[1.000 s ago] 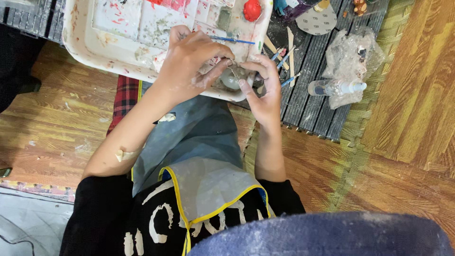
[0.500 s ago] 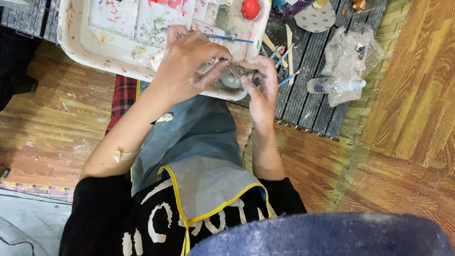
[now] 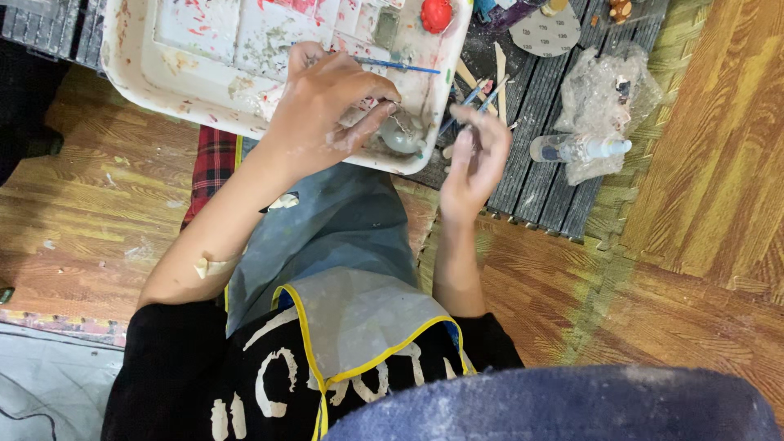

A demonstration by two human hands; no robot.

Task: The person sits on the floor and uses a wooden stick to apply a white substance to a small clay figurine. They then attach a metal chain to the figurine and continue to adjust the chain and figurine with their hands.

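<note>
Over the near right corner of the paint-smeared tray point(image 3: 147, 77), your left hand point(image 3: 322, 114) grasps the small grey piece point(image 3: 402, 135) mid-painting, while your right hand point(image 3: 478, 155), grip released, reaches toward the brushes point(image 3: 482, 98).

Tray point(image 3: 147, 77) crowded with paint, tools point(image 3: 482, 86) beside it, wooden floor point(image 3: 90, 212) open left.

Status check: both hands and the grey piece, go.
Left hand pinching small grey lump over white tray. Right hand open, off it, beside brushes. Nothing blocking.

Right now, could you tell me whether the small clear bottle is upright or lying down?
Lying down: the clear bottle rests on its side on the dark slatted mat, white cap pointing right.
</note>
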